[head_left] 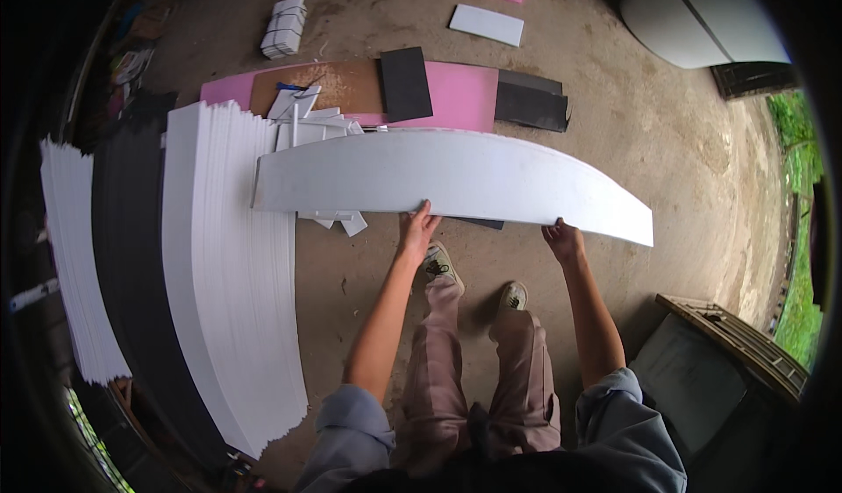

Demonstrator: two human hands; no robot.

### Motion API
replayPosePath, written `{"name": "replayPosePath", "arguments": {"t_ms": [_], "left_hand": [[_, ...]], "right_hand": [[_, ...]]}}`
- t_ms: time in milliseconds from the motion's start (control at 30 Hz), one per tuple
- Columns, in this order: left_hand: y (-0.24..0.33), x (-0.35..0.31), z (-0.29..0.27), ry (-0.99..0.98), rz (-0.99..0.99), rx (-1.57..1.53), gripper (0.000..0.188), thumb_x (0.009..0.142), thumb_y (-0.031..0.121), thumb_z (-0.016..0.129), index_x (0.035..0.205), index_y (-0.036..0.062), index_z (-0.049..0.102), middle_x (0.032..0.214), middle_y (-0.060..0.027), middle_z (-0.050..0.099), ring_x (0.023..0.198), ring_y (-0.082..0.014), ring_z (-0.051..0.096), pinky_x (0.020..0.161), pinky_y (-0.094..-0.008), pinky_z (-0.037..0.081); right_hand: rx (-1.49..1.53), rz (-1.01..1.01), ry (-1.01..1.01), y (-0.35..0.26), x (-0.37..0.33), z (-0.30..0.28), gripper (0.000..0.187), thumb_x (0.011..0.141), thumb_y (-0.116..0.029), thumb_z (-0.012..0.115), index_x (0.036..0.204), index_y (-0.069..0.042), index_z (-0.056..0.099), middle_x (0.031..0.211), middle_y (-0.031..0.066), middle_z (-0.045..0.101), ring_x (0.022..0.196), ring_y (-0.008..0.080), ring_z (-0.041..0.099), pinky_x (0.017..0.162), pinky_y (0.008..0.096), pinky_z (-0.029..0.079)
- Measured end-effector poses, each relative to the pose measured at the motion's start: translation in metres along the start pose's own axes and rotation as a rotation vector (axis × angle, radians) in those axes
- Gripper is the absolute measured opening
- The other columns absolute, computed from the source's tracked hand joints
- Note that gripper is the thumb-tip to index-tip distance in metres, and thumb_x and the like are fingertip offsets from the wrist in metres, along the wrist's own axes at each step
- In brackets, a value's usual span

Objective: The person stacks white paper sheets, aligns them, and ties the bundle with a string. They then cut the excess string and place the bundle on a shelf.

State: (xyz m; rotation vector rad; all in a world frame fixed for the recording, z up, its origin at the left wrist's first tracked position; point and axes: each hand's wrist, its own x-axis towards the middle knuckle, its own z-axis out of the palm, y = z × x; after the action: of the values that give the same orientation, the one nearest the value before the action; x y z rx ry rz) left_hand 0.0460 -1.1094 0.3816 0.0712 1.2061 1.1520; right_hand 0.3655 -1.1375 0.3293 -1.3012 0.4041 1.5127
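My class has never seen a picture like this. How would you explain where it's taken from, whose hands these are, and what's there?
There is no robot: a fisheye camera worn on a person's head looks down, so straight edges bend toward the rim. The wearer's bare left hand and right hand hold the near edge of a long white board. Beyond it, on the floor, are a pink sheet and a tied white bundle. White sheets are stacked at left.
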Motion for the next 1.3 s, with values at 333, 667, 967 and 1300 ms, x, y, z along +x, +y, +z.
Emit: {"name": "replayPosePath", "arguments": {"t_ms": [333,667,967,1300], "left_hand": [[-0.03,0.185,-0.106,0.025,-0.032,0.029,0.052,0.084,0.022,0.055,0.122,-0.0015,0.031,0.122,-0.0116,0.039,0.116,-0.0254,0.036,0.102,-0.0394,0.028],[-0.07,0.319,-0.185,0.315,0.001,0.292,0.068,0.081,0.011,0.058,0.128,0.0056,0.008,0.119,-0.0145,0.037,0.11,-0.024,0.043,0.097,-0.0381,0.035],[-0.036,0.193,-0.067,0.193,0.035,0.527,0.071,0.081,0.022,0.057,0.132,0.0063,0.01,0.121,-0.0147,0.045,0.114,-0.023,0.041,0.094,-0.0417,0.033],[0.07,-0.069,0.056,-0.161,0.148,0.485,0.037,0.085,0.024,0.051,0.12,0.0131,0.042,0.109,-0.006,0.054,0.099,-0.0139,0.052,0.082,-0.0276,0.039]], "right_hand": [[-0.072,0.035,0.091,0.105,0.183,0.058,0.008,0.084,0.0,0.045,0.092,-0.002,0.046,0.084,0.0073,0.049,0.081,0.0214,0.051,0.087,0.0422,0.044],[-0.877,0.238,0.021,0.169,0.284,0.069,0.028,0.091,-0.014,0.034,0.114,0.001,0.041,0.103,0.0158,0.054,0.084,0.0252,0.059,0.072,0.0335,0.051],[-1.284,-0.174,-0.171,0.088,0.182,0.09,0.025,0.088,-0.018,0.042,0.106,-0.003,0.05,0.083,0.0118,0.063,0.066,0.0178,0.062,0.055,0.0265,0.049],[-1.427,-0.616,-0.622,-0.004,-0.112,0.135,0.02,0.085,-0.002,0.038,0.1,0.0,0.051,0.074,0.0089,0.06,0.069,0.0146,0.06,0.059,0.0263,0.046]]}}
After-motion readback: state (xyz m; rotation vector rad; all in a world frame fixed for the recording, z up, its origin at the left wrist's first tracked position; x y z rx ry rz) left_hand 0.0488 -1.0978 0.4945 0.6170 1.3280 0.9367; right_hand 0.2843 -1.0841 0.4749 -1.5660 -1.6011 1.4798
